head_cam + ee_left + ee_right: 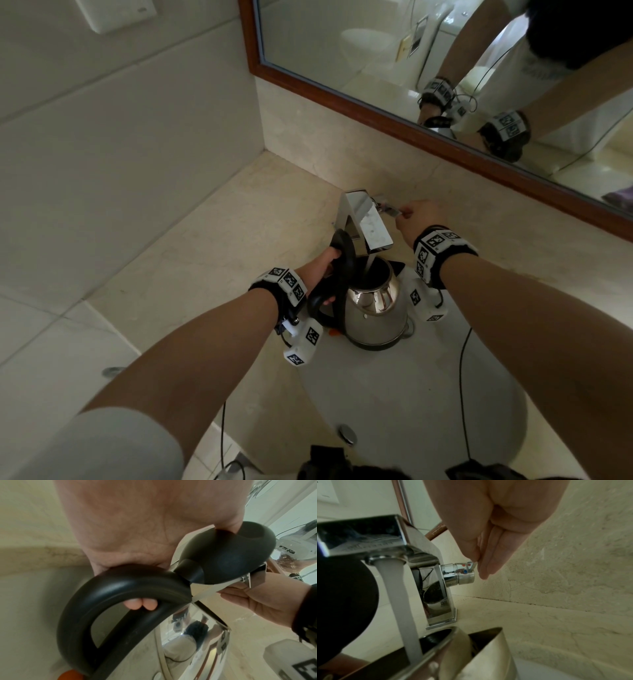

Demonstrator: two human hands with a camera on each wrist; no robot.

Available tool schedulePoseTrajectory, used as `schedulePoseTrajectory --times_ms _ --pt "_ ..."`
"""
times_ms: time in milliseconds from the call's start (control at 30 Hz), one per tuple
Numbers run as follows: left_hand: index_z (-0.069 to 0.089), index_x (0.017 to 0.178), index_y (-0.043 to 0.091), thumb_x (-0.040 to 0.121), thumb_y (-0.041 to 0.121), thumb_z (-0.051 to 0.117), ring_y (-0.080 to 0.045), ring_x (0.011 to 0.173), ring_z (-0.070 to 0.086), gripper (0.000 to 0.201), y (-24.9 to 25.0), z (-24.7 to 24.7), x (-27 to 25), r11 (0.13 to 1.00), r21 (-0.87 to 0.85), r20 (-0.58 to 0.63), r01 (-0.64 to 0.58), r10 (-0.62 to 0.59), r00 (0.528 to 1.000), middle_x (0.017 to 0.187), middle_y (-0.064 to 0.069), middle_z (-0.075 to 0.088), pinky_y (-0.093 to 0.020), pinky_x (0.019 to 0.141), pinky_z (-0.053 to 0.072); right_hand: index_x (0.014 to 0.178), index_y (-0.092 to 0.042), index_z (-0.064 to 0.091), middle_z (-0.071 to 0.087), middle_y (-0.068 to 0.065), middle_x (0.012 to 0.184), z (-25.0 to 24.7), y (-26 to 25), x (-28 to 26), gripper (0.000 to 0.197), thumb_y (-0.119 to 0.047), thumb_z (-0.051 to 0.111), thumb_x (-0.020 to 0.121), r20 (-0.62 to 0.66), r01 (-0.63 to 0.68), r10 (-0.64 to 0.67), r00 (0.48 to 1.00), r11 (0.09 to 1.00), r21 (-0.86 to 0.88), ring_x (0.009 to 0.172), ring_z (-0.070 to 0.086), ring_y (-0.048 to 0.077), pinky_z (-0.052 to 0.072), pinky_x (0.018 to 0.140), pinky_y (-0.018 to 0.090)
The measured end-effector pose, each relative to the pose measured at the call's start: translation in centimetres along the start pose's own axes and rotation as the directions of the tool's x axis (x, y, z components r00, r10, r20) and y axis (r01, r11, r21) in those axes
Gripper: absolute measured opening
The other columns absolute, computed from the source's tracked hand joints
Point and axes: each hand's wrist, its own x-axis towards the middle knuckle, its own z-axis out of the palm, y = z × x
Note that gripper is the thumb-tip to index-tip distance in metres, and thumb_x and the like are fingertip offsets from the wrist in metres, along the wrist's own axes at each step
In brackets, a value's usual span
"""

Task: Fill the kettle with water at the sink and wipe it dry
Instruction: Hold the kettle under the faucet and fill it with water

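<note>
1. The kettle (375,308) stood in the sink (411,394), lid (344,255) tipped open, its mouth under the tap (368,222).
2. Water (397,595) ran into it, so filling was under way; I could not tell the level.
3. My left grip (323,270) was curled round the handle (120,585), thumb on the lid.
4. My right grip (419,219) pinched the lever (473,565) of the tap.
5. Left, I judged: shutting off, lifting out onto the desk (222,240), wiping dry. I saw no cloth.
</note>
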Motion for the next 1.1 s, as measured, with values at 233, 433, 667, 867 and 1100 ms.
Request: schedulePoseTrajectory --times_ms 233,433,667,867,1100 --pt "0.061 0.094 0.005 0.05 0.069 0.049 -0.03 0.063 0.062 0.079 0.04 0.0 -0.28 1.0 -0.003 0.004 -0.016 0.016 1.0 0.08 -0.015 0.065 -0.031 0.063 0.049 0.104 -0.004 0.07 0.069 0.017 0.092 0.22 0.0 0.04 0.023 -0.013 0.053 0.091 0.007 -0.02 0.02 1.0 0.999 0.044 0.076 0.057 0.026 0.044 0.068 0.03" --pt "0.063 0.095 0.009 0.048 0.072 0.048 -0.028 0.067 0.062 0.08 0.1 -0.04 -0.46 1.0 0.013 0.013 0.008 -0.008 1.0 0.082 -0.012 0.066 -0.03 0.065 0.048 0.101 -0.003 0.071 0.066 0.017 0.087 0.23 -0.02 0.15 0.023 -0.012 0.053 0.091 0.008 -0.016 0.016 1.0 1.0 0.021 0.076 0.056 0.027 0.041 0.068 0.029" --pt "0.063 0.097 0.008 0.05 0.072 0.049 -0.029 0.069 0.063 0.08 0.06 -0.01 -0.46 1.0 0.006 0.016 -0.004 0.004 1.0 0.082 -0.013 0.067 -0.032 0.067 0.049 0.104 -0.005 0.071 0.07 0.018 0.1 0.05 -0.06 0.05 0.024 -0.015 0.054 0.091 0.004 0.008 -0.008 1.0 0.999 -0.034 0.091 0.063 0.034 0.054 0.08 0.038" --pt "0.062 0.092 0.01 0.049 0.072 0.046 -0.027 0.066 0.062 0.077 0.25 0.02 -0.79 0.999 0.035 0.028 0.0 -0.001 1.0 0.078 -0.011 0.066 -0.03 0.065 0.048 0.101 -0.004 0.071 0.069 0.018 0.097 0.01 -0.19 -0.06 0.024 -0.015 0.052 0.091 -0.002 0.017 -0.017 1.0 0.998 -0.06 0.083 0.06 0.032 0.041 0.068 0.029" --pt "0.062 0.098 0.008 0.049 0.072 0.048 -0.028 0.068 0.063 0.082 0.16 0.1 -0.72 1.0 0.024 0.017 0.002 -0.002 1.0 0.085 -0.013 0.066 -0.031 0.066 0.049 0.102 -0.005 0.071 0.069 0.017 0.093 0.08 -0.03 -0.05 0.024 -0.014 0.053 0.09 -0.004 0.0 0.0 1.0 0.999 -0.032 0.084 0.062 0.032 0.048 0.072 0.032"
